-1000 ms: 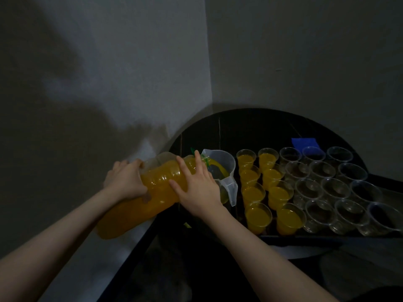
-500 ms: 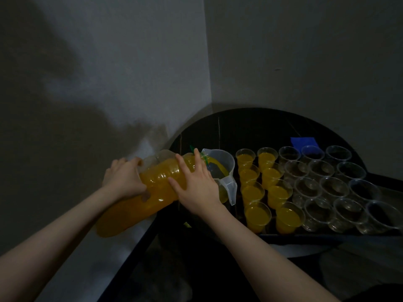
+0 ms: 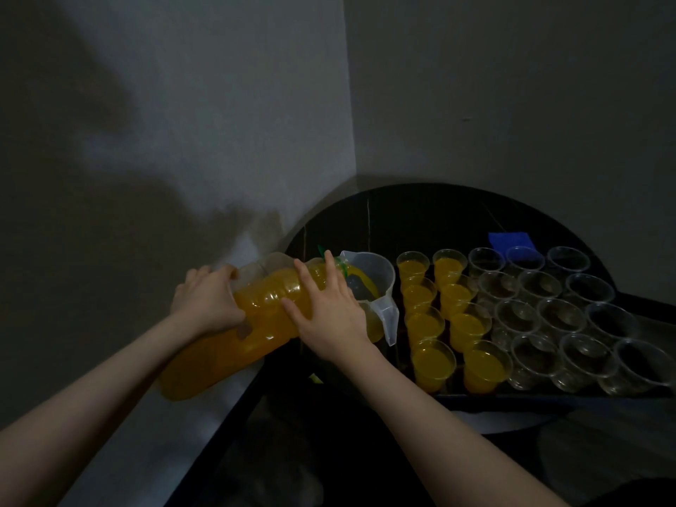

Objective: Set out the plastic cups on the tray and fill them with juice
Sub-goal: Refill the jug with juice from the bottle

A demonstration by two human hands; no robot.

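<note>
Plastic cups [image 3: 519,316] are set on a dark tray [image 3: 548,395] on the right side, in five columns of four, twenty in total. The eight cups of the two left columns, for example the nearest one [image 3: 433,364], are filled with orange juice; the twelve cups of the three right columns, such as the nearest right one [image 3: 642,365], are clear and hold no juice.

Nearest to the camera, a large juice bottle [image 3: 234,334] is held almost lying, its neck tilted over a clear plastic jug [image 3: 373,287] which stands just beside the left column of cups. The left hand [image 3: 208,305] is curled around the middle of the bottle from the far side. The right hand [image 3: 329,312] is pressed on the upper part of the bottle with the fingers spread and fairly straight. A stream of juice is seen inside the jug, and some juice is gathered at its bottom. The mouth of the bottle is partly hidden by the right hand.

Behind the cups, a blue cloth [image 3: 512,240] lies on the black round table [image 3: 420,214], which stands in a corner of grey walls [image 3: 219,122].
</note>
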